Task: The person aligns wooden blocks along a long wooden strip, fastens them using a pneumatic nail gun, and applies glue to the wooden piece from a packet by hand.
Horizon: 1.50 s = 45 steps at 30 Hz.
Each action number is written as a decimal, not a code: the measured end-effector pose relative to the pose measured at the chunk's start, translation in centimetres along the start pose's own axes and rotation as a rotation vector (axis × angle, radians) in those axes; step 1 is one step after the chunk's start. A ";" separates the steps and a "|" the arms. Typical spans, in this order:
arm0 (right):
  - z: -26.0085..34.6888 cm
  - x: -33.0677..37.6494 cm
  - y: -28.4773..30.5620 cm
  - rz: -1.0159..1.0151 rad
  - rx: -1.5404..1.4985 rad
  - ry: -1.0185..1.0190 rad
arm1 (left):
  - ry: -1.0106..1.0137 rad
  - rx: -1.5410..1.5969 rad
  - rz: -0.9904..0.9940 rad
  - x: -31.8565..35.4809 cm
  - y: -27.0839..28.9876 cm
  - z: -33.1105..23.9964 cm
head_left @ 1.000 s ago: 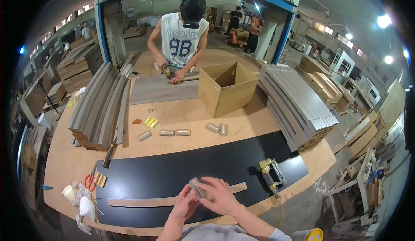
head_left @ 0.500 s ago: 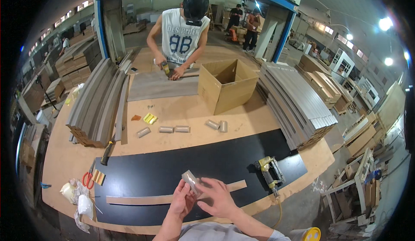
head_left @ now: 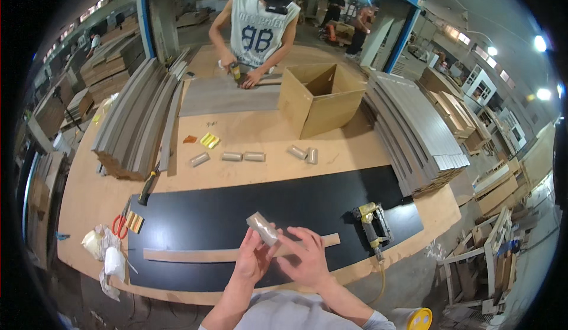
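Note:
My left hand (head_left: 253,259) grips a small, grey-brown block-shaped packet in shiny clear wrap (head_left: 262,228), raised and tilted above the black board (head_left: 195,217). Close by its lower end is my right hand (head_left: 309,260), fingers apart and not closed round it; whether a fingertip touches the packet I cannot tell. Beneath both hands a narrow light-brown strip (head_left: 195,255) lies along the board, partly hidden by them. On the board's right part rests a yellow-and-black nail gun (head_left: 371,226) with a hose (head_left: 382,274). Similar wrapped packets (head_left: 231,156) lie beyond the board.
Stacks of grey planks stand left (head_left: 133,120) and right (head_left: 417,129). An open cardboard box (head_left: 322,108) is at the far side, near a co-worker (head_left: 260,28) using a power tool. Red-handled scissors (head_left: 119,226), a hammer (head_left: 147,189) and white plastic bags (head_left: 112,256) lie left.
The view has tipped downward a little, so the table sits higher in the picture. In my left hand the packet is turned to show more of its long side; my right fingers are more spread.

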State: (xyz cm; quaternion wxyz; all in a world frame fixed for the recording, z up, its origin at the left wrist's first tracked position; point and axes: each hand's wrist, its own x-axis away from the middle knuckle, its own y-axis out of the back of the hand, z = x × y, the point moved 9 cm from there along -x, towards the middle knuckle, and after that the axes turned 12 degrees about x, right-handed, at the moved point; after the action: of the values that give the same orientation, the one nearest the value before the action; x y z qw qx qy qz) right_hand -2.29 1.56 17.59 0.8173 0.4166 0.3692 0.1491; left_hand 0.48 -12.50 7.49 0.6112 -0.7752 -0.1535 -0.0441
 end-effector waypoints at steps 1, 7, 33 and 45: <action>0.0 -0.3 0.4 -0.036 0.009 0.016 | -0.006 0.005 -0.019 -0.2 0.0 0.2; 0.0 -1.1 1.2 -0.058 0.081 0.041 | -0.006 -0.039 0.076 -0.2 -2.3 0.4; -2.7 0.8 0.8 0.034 -0.293 -0.216 | 0.074 0.006 0.051 2.1 -0.6 3.8; -19.7 13.1 8.5 -0.106 -0.062 -0.748 | -0.141 -1.629 0.375 -3.1 -0.9 11.3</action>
State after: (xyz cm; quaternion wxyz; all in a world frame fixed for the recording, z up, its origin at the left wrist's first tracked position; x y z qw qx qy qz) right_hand -7.15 25.21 10.56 0.9144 0.3976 0.0615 -0.0450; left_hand -4.06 -2.06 4.75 -0.1537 -0.9879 0.0200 0.0097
